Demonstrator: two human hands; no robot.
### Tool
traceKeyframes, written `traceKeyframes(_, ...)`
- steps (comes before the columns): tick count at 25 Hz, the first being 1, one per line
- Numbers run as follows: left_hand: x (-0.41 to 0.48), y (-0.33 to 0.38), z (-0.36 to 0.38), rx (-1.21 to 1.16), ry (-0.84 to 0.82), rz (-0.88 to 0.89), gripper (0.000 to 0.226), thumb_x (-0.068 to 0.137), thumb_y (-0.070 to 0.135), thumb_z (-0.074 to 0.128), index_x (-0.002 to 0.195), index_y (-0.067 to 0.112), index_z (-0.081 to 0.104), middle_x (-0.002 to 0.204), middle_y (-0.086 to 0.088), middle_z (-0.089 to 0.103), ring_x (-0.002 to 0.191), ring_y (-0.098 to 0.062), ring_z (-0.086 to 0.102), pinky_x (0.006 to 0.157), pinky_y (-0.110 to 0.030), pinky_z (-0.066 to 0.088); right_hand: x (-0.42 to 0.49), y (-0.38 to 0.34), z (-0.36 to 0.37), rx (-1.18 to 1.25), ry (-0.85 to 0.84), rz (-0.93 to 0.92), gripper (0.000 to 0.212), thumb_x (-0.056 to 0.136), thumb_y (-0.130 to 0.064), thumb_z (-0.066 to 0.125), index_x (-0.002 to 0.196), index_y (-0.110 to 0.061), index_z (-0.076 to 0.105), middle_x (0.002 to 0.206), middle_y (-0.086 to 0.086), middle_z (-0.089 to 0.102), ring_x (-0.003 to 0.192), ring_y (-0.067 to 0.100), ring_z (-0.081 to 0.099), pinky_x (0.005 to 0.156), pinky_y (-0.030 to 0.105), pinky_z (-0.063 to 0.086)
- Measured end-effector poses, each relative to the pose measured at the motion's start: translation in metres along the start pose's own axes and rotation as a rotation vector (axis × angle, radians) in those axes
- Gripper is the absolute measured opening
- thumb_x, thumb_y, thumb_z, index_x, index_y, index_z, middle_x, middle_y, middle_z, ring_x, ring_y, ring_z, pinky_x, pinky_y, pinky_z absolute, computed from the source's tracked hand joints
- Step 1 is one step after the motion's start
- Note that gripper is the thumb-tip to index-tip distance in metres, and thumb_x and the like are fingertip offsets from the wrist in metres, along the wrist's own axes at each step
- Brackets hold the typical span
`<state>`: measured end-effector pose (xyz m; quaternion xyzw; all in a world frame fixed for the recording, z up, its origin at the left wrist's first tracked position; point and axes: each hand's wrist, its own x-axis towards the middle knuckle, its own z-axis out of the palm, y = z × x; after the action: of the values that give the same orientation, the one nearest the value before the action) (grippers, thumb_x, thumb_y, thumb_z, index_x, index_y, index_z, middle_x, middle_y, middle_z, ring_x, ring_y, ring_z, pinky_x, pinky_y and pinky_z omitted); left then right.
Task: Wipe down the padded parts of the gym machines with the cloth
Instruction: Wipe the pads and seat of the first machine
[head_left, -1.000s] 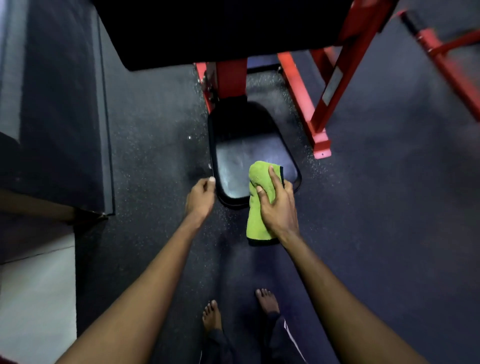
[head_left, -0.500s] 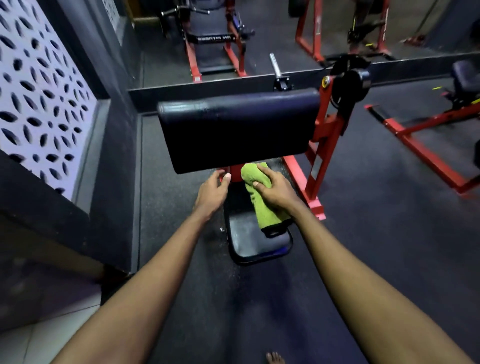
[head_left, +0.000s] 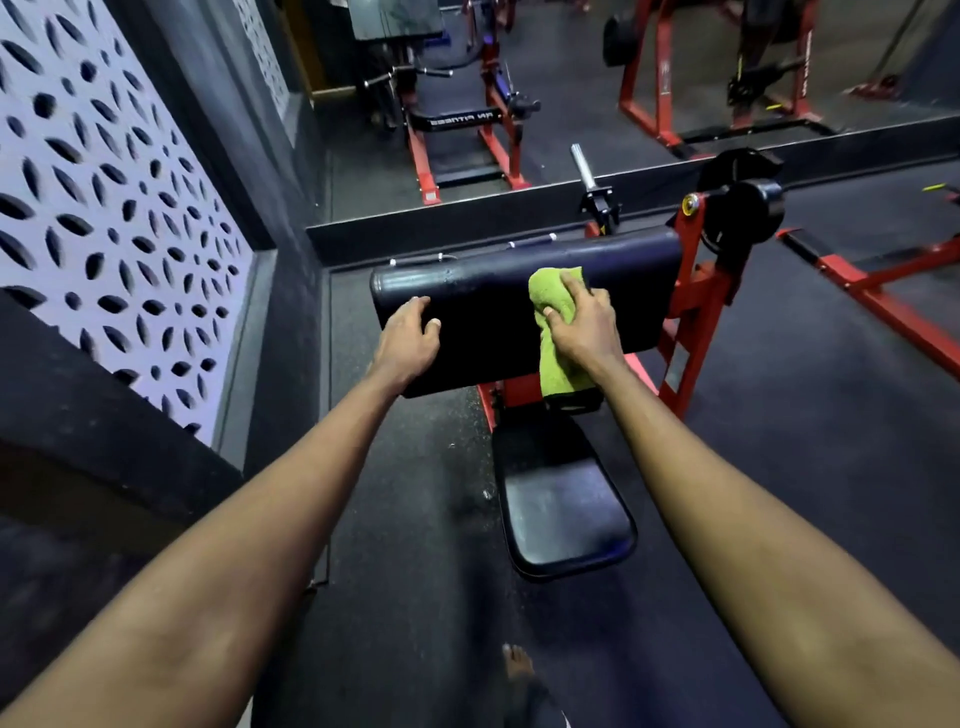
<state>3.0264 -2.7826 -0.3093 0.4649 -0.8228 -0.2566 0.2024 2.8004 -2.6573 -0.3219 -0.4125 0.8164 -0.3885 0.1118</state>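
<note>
two bare hands reach forward over one red-framed machine (head_left: 696, 312) that carries two black pads. the larger one, the arm pad (head_left: 498, 312), sits across the middle of the view, tilted toward the person; the smaller one, the seat pad (head_left: 566, 519), lies lower, at about 6 o'clock from it, with a dull sheen on its surface.

the right hand (head_left: 582, 327) presses one green cloth (head_left: 556, 296) flat against the arm pad's right half, fingers spread over the fabric and thumb along its left edge, so the hand is clamped on the cloth against the padding. the cloth's upper end lies near the pad's top edge, and its lower end hangs down past the pad's bottom edge, at 6 o'clock from the hand, in front of the red post.

the left hand (head_left: 410, 338) rests on the arm pad's left part, at 9 o'clock from the cloth, fingers loosely curled and apart, holding nothing, thumb tip on the padding.

one bare foot (head_left: 517, 665) shows at the bottom edge on the dark rubber floor (head_left: 779, 467). one perforated white panel (head_left: 104, 208) fills the 10 o'clock side. one mirror (head_left: 571, 78) runs along the wall at 12 o'clock, showing reflected red machines.
</note>
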Motion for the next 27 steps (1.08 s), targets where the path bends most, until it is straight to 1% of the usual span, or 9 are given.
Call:
traceKeyframes(4, 0.044, -0.023, -0.003, 0.072, -0.062, -0.045, 0.054, 0.099, 0.019, 0.050, 0.151, 0.007, 0.039, 0.153, -0.016, 0.044, 0.142, -0.031, 0.040, 0.119, -0.046, 0.031, 0.054, 0.003, 0.015, -0.012, -0.007, -0.058, 0.065, 0.095, -0.032, 0.065, 0.154, -0.025, 0.040, 0.138, 0.022, 0.044, 0.127, 0.041, 0.048, 0.110, 0.039, 0.038)
traceKeyframes(7, 0.069, -0.046, -0.012, 0.138, -0.087, -0.096, 0.063, 0.099, 0.024, 0.048, 0.158, 0.018, 0.027, 0.162, -0.015, 0.029, 0.149, -0.033, 0.029, 0.120, -0.053, 0.027, 0.075, 0.010, 0.039, -0.031, -0.019, -0.121, 0.065, 0.095, -0.030, 0.066, 0.154, -0.024, 0.041, 0.142, 0.020, 0.042, 0.129, 0.040, 0.047, 0.110, 0.040, 0.039)
traceKeyframes(9, 0.078, -0.055, -0.016, 0.209, -0.100, -0.125, 0.061, 0.104, 0.027, 0.046, 0.160, 0.024, 0.022, 0.167, -0.013, 0.018, 0.152, -0.032, 0.021, 0.122, -0.051, 0.021, 0.085, 0.014, 0.050, -0.060, 0.062, -0.137, 0.066, 0.095, -0.029, 0.066, 0.155, -0.024, 0.039, 0.147, 0.019, 0.039, 0.127, 0.039, 0.047, 0.108, 0.042, 0.040)
traceKeyframes(11, 0.092, -0.065, -0.019, 0.252, -0.090, -0.120, 0.057, 0.107, 0.029, 0.042, 0.160, 0.023, 0.022, 0.168, -0.011, 0.016, 0.153, -0.031, 0.020, 0.122, -0.047, 0.020, 0.100, 0.016, 0.063, -0.091, 0.151, -0.105, 0.069, 0.095, -0.031, 0.066, 0.156, -0.026, 0.035, 0.151, 0.017, 0.035, 0.124, 0.036, 0.048, 0.105, 0.042, 0.041)
traceKeyframes(14, 0.104, -0.087, -0.018, 0.251, -0.081, -0.033, 0.051, 0.108, 0.027, 0.039, 0.158, 0.021, 0.031, 0.166, -0.009, 0.022, 0.152, -0.027, 0.024, 0.121, -0.040, 0.021, 0.109, 0.015, 0.093, -0.118, 0.215, -0.033, 0.071, 0.096, -0.036, 0.062, 0.159, -0.027, 0.030, 0.154, 0.018, 0.033, 0.128, 0.036, 0.044, 0.107, 0.043, 0.040)
traceKeyframes(18, 0.109, -0.111, -0.019, 0.102, 0.009, 0.076, 0.047, 0.104, 0.018, 0.049, 0.150, 0.025, 0.048, 0.158, 0.000, 0.040, 0.145, -0.013, 0.037, 0.122, -0.027, 0.026, 0.100, -0.012, 0.140, -0.091, 0.325, 0.039, 0.068, 0.097, -0.040, 0.057, 0.158, -0.025, 0.032, 0.152, 0.020, 0.036, 0.127, 0.039, 0.043, 0.106, 0.047, 0.039)
traceKeyframes(21, 0.121, -0.123, -0.028, 0.060, 0.063, 0.156, 0.041, 0.100, 0.013, 0.057, 0.140, 0.020, 0.060, 0.144, 0.002, 0.057, 0.133, -0.008, 0.051, 0.115, -0.017, 0.032, 0.070, -0.036, 0.187, -0.164, 0.266, -0.092, 0.071, 0.096, -0.042, 0.057, 0.159, -0.026, 0.029, 0.150, 0.020, 0.039, 0.124, 0.036, 0.044, 0.105, 0.046, 0.042)
traceKeyframes(24, 0.137, -0.132, -0.041, -0.014, 0.069, 0.223, 0.031, 0.097, 0.018, 0.065, 0.128, 0.018, 0.070, 0.127, 0.004, 0.067, 0.118, -0.004, 0.060, 0.104, -0.009, 0.038, 0.054, -0.030, 0.205, -0.189, 0.218, -0.231, 0.071, 0.096, -0.041, 0.061, 0.159, -0.030, 0.030, 0.149, 0.017, 0.038, 0.122, 0.033, 0.044, 0.104, 0.046, 0.045)
traceKeyframes(27, 0.149, -0.145, -0.042, -0.119, 0.043, 0.247, 0.027, 0.093, 0.024, 0.072, 0.120, 0.020, 0.075, 0.121, 0.008, 0.069, 0.114, -0.002, 0.062, 0.103, -0.014, 0.042, 0.072, -0.030, 0.195, -0.124, 0.337, -0.167, 0.067, 0.094, -0.041, 0.063, 0.156, -0.030, 0.038, 0.148, 0.015, 0.039, 0.120, 0.032, 0.044, 0.105, 0.041, 0.040)
